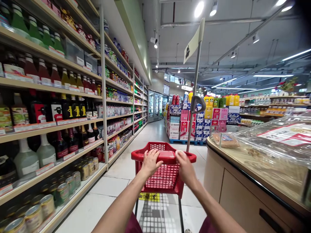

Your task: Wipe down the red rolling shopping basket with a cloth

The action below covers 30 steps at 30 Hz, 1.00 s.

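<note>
A red plastic shopping cart (160,181) with a lattice basket stands right in front of me. My left hand (151,162) is on the left part of its red handle (167,156), fingers laid over the top and thumb on the near side. Wrapped round the handle's right part is my right hand (186,168). A whitish patch shows at that hand's fingertips; I cannot make out what it is. Beside the cart's right side rises a grey pole (195,74) with a hooked grip and a pale flag (193,47).
Shelves (104,97) of bottles and cans line the left side. On the right is a wooden counter (233,191) with clear covers (279,139) and packaged food. Stacked drink boxes (187,124) stand on a blue pallet ahead. Glass-door fridges (155,103) are at the aisle's far end.
</note>
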Each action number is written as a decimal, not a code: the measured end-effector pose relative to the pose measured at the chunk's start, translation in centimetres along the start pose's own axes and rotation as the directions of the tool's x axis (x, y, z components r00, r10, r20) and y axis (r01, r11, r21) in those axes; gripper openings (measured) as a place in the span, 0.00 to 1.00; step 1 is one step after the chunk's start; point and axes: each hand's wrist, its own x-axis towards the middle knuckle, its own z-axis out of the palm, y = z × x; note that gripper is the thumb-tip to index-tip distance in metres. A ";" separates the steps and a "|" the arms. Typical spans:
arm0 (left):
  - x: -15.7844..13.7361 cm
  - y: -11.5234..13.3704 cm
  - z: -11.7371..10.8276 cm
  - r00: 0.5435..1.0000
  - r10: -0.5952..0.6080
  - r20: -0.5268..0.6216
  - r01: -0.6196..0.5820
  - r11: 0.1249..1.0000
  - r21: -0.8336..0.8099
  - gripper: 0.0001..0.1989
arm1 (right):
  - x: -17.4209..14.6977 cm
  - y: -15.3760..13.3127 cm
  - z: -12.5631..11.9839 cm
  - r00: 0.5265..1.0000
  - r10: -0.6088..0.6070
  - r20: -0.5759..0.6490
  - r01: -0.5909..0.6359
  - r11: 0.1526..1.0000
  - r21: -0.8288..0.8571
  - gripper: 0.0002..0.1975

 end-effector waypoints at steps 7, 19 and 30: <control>-0.5 -0.5 -0.3 0.999 0.028 -0.019 -0.029 0.998 -0.049 0.19 | 0.2 2.0 -0.1 0.990 0.129 -0.063 -0.134 0.987 -0.094 0.23; -0.7 -0.3 -0.6 0.998 0.053 -0.016 -0.054 0.996 -0.069 0.19 | 1.3 0.5 1.0 0.996 0.089 -0.013 -0.089 0.993 -0.077 0.22; -2.6 -0.4 1.1 0.986 0.073 -0.151 -0.055 0.991 0.123 0.26 | 0.4 2.3 1.9 0.993 0.052 -0.107 -0.063 0.993 -0.097 0.24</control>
